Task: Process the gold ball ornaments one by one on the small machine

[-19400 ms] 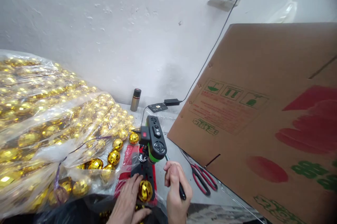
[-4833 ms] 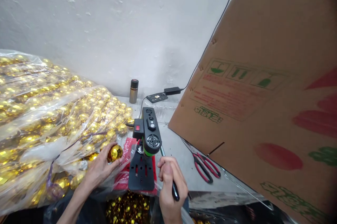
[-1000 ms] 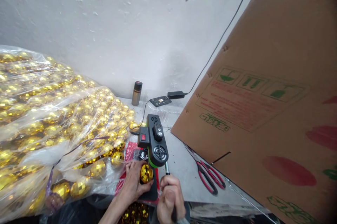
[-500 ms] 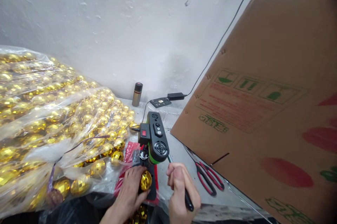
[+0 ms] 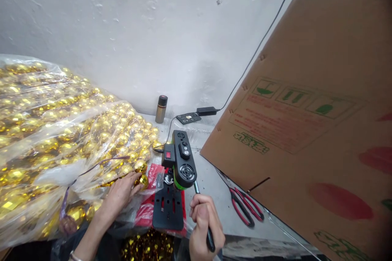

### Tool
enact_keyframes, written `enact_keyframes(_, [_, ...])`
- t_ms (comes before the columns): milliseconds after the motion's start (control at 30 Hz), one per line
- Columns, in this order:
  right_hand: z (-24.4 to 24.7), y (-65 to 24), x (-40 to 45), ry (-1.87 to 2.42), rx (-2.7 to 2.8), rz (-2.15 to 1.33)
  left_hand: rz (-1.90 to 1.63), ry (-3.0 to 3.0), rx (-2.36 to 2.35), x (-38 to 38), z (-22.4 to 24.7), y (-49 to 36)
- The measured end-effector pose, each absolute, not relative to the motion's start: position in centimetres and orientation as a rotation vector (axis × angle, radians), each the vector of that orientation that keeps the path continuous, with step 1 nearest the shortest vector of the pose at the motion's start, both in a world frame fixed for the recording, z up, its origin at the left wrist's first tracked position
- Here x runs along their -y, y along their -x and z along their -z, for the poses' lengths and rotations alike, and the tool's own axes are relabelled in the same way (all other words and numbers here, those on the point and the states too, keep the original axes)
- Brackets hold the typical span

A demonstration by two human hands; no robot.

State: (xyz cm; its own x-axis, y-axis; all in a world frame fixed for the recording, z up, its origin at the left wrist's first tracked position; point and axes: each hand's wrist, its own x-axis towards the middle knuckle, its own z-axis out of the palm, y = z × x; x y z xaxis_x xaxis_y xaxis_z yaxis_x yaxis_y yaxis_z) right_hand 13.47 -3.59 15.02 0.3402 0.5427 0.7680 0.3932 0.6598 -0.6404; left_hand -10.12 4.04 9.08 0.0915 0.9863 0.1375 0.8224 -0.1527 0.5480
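Observation:
My right hand (image 5: 206, 226) is wrapped round the black-gripped feed lever (image 5: 210, 239) of a small black and green bench drill press (image 5: 184, 159). At the edge of a clear plastic bag (image 5: 58, 175), my left hand (image 5: 124, 189) has its fingers and thumb on a shiny gold mirrored ball (image 5: 142, 181). More gold balls fill the bag behind it. No ball lies on the press's slotted black base plate (image 5: 168, 208), which rests on a red sheet (image 5: 147, 214). The drill tip is hidden behind the machine head.
Red-handled pliers (image 5: 246, 206) lie right of the press, beside a large cardboard box (image 5: 294, 110). A spray can (image 5: 161, 109) and a black power adapter (image 5: 206, 111) with a cord stand by the wall. Gold balls (image 5: 147, 246) sit below the table's front edge.
My left hand has left the base plate, where it held a gold ball, and moved left to the bag. That ball is gone from the plate. My right hand stays on the lever.

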Motion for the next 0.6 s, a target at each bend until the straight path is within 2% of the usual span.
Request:
enact_keyframes(167, [-14.8, -13.4, 3.6, 0.898, 1.254, -0.123, -0.404, -2.216, -1.75, -4.3, -7.9, 8.9])
enact_keyframes(233, [-15.0, -13.4, 3.6, 0.892, 1.267, -0.112, -0.503, -2.221, -1.737, -4.8, -7.3, 8.4])
enact_keyframes(400, [-16.1, -13.2, 3.6, 0.899, 1.276, -0.115, -1.084, -1.848, -1.584, -5.0, -7.1, 8.2])
enact_keyframes(600, [-17.1, -13.1, 3.6, 0.915, 1.249, -0.143, -1.122, -1.293, -1.288, -3.0, -9.4, 7.7])
